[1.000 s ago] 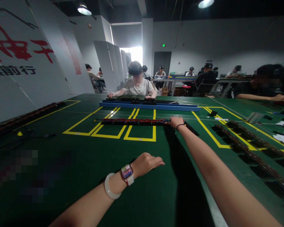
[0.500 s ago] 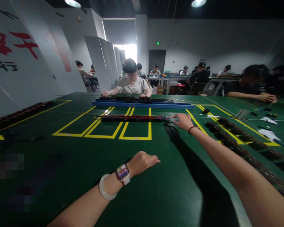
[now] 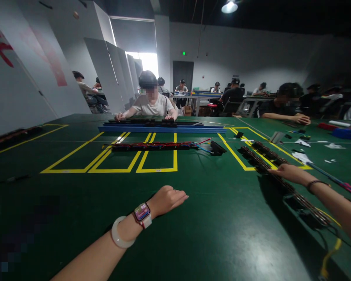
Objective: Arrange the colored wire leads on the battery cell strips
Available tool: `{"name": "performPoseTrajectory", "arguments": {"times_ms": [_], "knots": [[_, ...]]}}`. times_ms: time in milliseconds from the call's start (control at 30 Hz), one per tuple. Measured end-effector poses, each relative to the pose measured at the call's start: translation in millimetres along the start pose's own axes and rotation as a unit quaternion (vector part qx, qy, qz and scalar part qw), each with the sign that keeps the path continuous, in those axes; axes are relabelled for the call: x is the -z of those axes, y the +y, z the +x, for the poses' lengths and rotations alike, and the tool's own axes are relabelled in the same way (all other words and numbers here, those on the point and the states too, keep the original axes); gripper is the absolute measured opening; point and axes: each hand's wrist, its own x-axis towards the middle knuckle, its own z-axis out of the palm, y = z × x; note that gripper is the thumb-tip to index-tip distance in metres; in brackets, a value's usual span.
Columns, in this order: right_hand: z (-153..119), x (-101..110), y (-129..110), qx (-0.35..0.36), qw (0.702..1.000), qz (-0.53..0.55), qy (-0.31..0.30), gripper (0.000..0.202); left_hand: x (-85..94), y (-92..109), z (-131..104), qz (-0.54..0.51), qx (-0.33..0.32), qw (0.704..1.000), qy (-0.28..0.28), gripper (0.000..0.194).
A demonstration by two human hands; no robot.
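My left hand (image 3: 169, 200) rests low over the green table, fingers stretched out and holding nothing. A watch and a pale bangle are on that wrist. On the right, my right hand (image 3: 285, 171) has its fingers closed on a long black strip with wires (image 3: 300, 201), about midway along it. Beyond that hand lies a second, similar strip (image 3: 269, 153). Across the middle of the table is another black strip with red and blue wires (image 3: 155, 146), its loose wire ends beside a small black part (image 3: 217, 148).
Yellow tape outlines (image 3: 156, 170) mark the green table (image 3: 193, 234). A long blue rail (image 3: 163, 129) lies in front of a person (image 3: 152, 101) seated opposite. White scraps (image 3: 302, 157) and a yellow connector lead (image 3: 329, 257) are on the right. Another dark strip (image 3: 14, 138) lies far left.
My right hand has left the wire ends of the middle strip and moved right and nearer, onto a wired strip there. My left hand stays much the same. The view has turned right.
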Motion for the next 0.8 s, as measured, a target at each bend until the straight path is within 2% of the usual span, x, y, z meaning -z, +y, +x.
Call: {"name": "performPoseTrajectory", "arguments": {"times_ms": [67, 100, 200, 367, 567, 800], "knots": [[-10, 3, 9, 0.0, 0.986, 0.019, -0.164, 0.055, -0.3, 0, 0, 0.002, -0.003, 1.0, -0.004, 0.029], [-14, 4, 11, -0.007, 0.978, 0.024, -0.205, 0.056, -0.7, 0, -1, 0.001, -0.003, 1.0, -0.007, 0.028], [-24, 7, 14, -0.033, 0.983, 0.055, -0.174, 0.053, -1.8, -1, -1, -0.009, 0.002, 1.0, -0.015, 0.027], [-31, 0, 13, -0.069, 0.977, 0.136, -0.147, 0.036, -1.5, 0, -1, -0.021, 0.008, 1.0, -0.018, 0.029], [-37, -4, 9, -0.069, 0.973, 0.206, -0.071, 0.034, -1.2, 0, -1, 0.015, -0.011, 1.0, -0.012, 0.031], [-47, 26, -27, 0.081, 0.982, 0.168, 0.03, 0.049, -1.0, 3, -1, 0.037, -0.033, 0.999, -0.008, 0.03]]}}
